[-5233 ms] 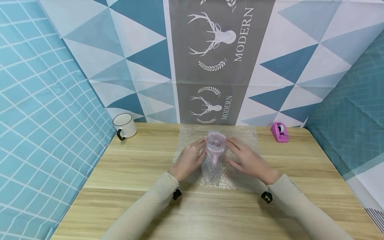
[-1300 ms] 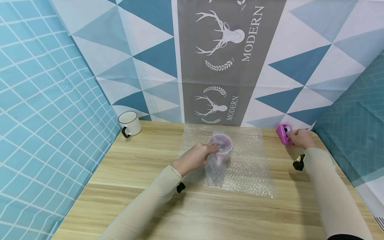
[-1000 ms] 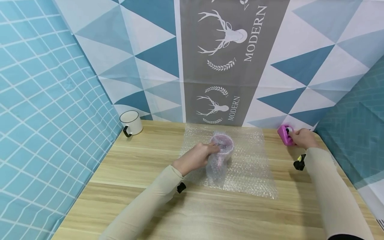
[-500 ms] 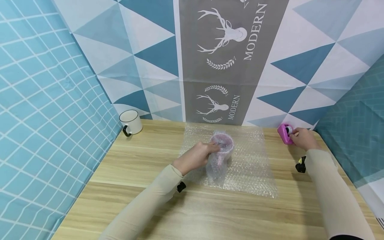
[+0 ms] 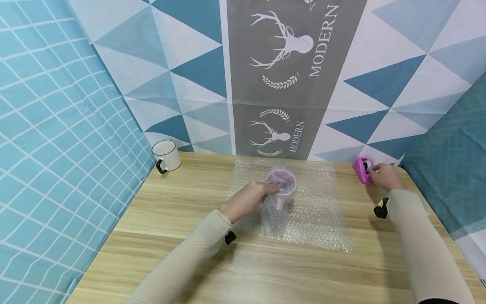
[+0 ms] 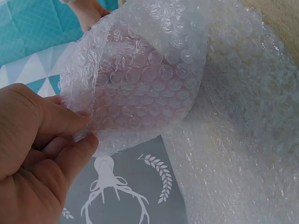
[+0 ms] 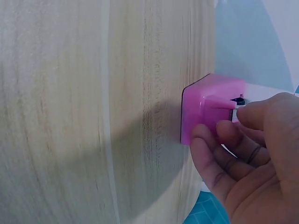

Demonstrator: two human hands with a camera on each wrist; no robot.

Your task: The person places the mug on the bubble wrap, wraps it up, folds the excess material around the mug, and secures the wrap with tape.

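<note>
A pink cup (image 5: 282, 179) is wrapped in bubble wrap (image 5: 319, 219), which also spreads flat over the table around it. My left hand (image 5: 248, 198) pinches the wrap's edge at the cup's rim; in the left wrist view, thumb and fingers meet on the bubbled layer (image 6: 145, 79), and pink shows through it. Over at the right, my right hand (image 5: 387, 175) is at a bright pink tape dispenser (image 5: 360, 169). Seen from the right wrist, its thumb and forefinger pinch at the tape roll (image 7: 236, 112), while the other fingers curl beside the dispenser. The tape's end is hidden by the fingertips.
A white enamel mug (image 5: 167, 156) with a black rim and handle stands at the table's back left. Patterned cloths hang behind and on both sides of the wooden table (image 5: 171, 219).
Earlier both hands were at the wrapped cup. The right hand has since gone right to the tape dispenser, and in the last second it shifts only slightly there. The left hand stays on the wrap.
</note>
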